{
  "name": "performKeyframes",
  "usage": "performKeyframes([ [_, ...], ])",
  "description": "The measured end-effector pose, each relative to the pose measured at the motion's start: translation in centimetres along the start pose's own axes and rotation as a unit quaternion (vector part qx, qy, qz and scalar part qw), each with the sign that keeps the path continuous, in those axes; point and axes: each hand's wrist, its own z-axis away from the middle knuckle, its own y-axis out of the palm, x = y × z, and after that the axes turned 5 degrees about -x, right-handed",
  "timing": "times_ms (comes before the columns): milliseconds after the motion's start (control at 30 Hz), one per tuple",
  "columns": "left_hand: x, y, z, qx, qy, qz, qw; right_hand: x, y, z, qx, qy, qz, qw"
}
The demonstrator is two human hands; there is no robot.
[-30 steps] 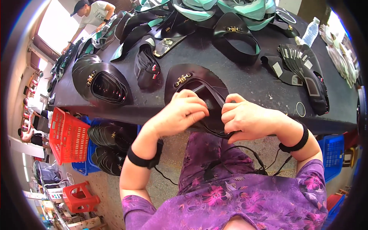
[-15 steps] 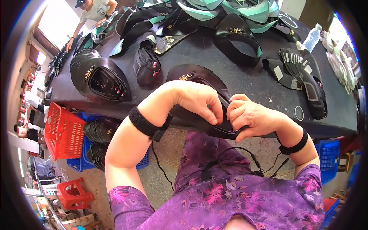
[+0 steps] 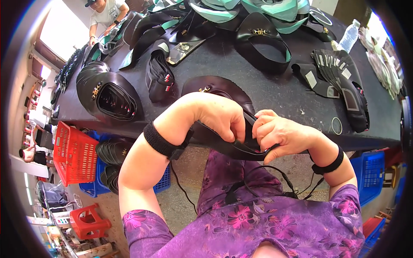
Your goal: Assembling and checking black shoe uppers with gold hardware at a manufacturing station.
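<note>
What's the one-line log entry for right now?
left hand: touching black upper | right hand: gripping its edge | stacked uppers: on table, to the left

I can read no word and no number from this place. On the folded black pieces (image 3: pixel 155 71), at the left part of the table (image 3: pixel 297 90), there are small red-and-white tags (image 3: pixel 167 88), too tiny for reading. The fanned black pieces (image 3: pixel 330 71) at the right carry pale patches (image 3: pixel 346 72). A flat dark item (image 3: pixel 185 52) has light markings, but these also are not legible to me.
</note>
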Motion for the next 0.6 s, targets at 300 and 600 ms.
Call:
performKeyframes([
  [300,0.8,1.7,-2.4,-0.134,0.046,-0.105,0.984,0.2,0.3,0.2,-0.023,-0.002,0.001,1.000],
  [600,1.5,2.5,-1.9,-0.415,0.098,0.031,0.904,0.2,-0.2,1.3,-0.113,0.025,0.030,0.993],
])
